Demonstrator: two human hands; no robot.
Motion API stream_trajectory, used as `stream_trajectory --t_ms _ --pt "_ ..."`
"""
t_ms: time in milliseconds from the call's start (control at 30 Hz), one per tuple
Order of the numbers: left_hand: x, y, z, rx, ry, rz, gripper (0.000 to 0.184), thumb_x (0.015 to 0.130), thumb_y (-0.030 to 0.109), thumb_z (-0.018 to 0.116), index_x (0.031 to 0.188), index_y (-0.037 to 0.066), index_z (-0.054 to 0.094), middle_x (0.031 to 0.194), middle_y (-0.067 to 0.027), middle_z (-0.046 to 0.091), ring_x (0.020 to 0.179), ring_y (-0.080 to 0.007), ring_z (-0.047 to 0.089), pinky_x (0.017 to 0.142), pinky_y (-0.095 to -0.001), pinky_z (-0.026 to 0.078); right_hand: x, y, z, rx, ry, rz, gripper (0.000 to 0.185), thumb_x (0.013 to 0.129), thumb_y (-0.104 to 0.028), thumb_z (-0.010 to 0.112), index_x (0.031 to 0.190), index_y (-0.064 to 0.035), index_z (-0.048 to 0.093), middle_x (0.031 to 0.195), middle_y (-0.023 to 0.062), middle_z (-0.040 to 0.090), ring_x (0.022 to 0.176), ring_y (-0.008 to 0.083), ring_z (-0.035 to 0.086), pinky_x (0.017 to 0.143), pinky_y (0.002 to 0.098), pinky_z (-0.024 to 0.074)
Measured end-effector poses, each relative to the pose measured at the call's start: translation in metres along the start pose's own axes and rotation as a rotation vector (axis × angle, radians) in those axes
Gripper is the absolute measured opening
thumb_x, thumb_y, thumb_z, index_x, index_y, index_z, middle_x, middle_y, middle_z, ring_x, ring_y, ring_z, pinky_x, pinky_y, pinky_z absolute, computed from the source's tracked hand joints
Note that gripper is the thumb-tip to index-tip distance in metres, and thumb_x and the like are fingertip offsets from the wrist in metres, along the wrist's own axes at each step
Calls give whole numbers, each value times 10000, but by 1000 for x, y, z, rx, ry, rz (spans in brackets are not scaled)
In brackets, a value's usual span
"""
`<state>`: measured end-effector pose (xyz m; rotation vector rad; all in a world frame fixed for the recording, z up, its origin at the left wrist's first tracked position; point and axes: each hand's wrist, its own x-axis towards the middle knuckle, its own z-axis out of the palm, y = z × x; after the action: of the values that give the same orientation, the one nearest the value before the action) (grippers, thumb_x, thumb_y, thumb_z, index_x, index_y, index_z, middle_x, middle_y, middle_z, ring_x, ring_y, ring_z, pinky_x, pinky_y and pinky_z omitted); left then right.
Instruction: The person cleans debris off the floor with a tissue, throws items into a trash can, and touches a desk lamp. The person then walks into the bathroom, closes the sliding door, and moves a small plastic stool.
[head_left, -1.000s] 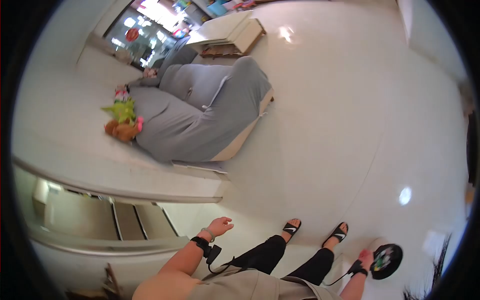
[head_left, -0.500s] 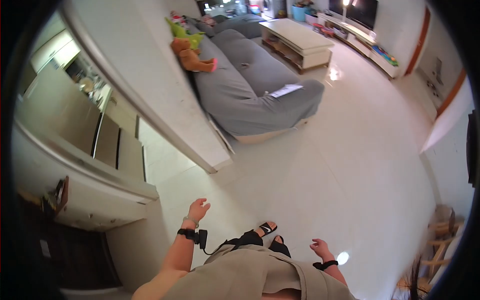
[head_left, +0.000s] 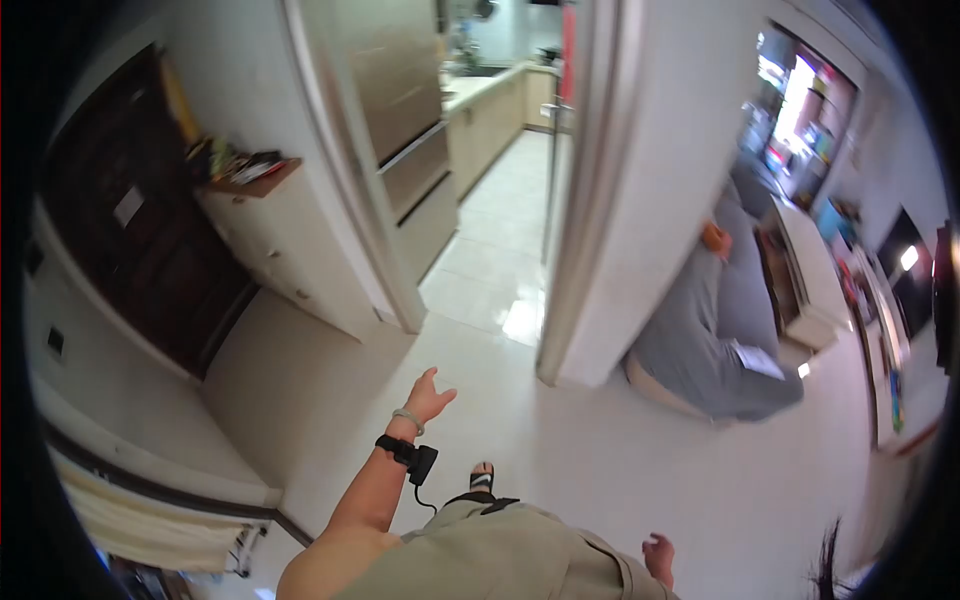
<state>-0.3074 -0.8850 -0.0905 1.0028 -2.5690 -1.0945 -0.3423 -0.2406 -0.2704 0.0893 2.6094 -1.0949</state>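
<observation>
My left hand [head_left: 430, 397] is held out over the pale floor, empty, with thumb and fingers apart. A bracelet [head_left: 408, 420] and a black strap with a small device [head_left: 421, 464] sit on its wrist. My right hand [head_left: 658, 558] hangs low at the right of my body; its fingers look slightly curled and apart, with nothing in them. One foot in a black sandal [head_left: 482, 479] shows below my left hand.
A doorway ahead opens on a kitchen with a fridge [head_left: 390, 80] and counter [head_left: 485, 86]. Left are a cabinet [head_left: 290, 240] and dark door [head_left: 140, 220]. Right, past a wall end [head_left: 640, 190], are a grey sofa [head_left: 700, 340], low table [head_left: 815, 280] and television [head_left: 903, 265].
The view has swung left from the living room to the kitchen doorway and dark door. The sofa now lies at the right. My right hand has come away from the round black object beside it.
</observation>
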Motion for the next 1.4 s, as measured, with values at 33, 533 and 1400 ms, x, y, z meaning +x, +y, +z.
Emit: stream_trajectory --t_ms 33,533,1400 --pt "19 4 -12 -8 48 8 756 733 315 700 1295 -61 362 1265 -281 450 1197 -376 433 1005 -403 361 19 -11 5 -121 -46 -28 333 719 -140 680 1021 -8 630 734 147 658 709 244 646 690 346 518" --pt "206 -53 -291 -96 660 13 707 763 205 675 1324 -32 318 1320 -247 409 1233 -346 403 1030 -386 334 244 -354 164 -293 -556 -393 364 757 -212 661 1058 -11 617 842 157 666 757 243 652 714 335 523" --pt "501 -2 -610 -413 1250 437 606 944 398 452 1360 -27 334 1377 -158 392 1277 -236 362 1046 -302 272 441 -651 375 -359 -487 -338 388 761 -221 669 1113 -65 619 894 137 673 823 225 647 754 345 506"
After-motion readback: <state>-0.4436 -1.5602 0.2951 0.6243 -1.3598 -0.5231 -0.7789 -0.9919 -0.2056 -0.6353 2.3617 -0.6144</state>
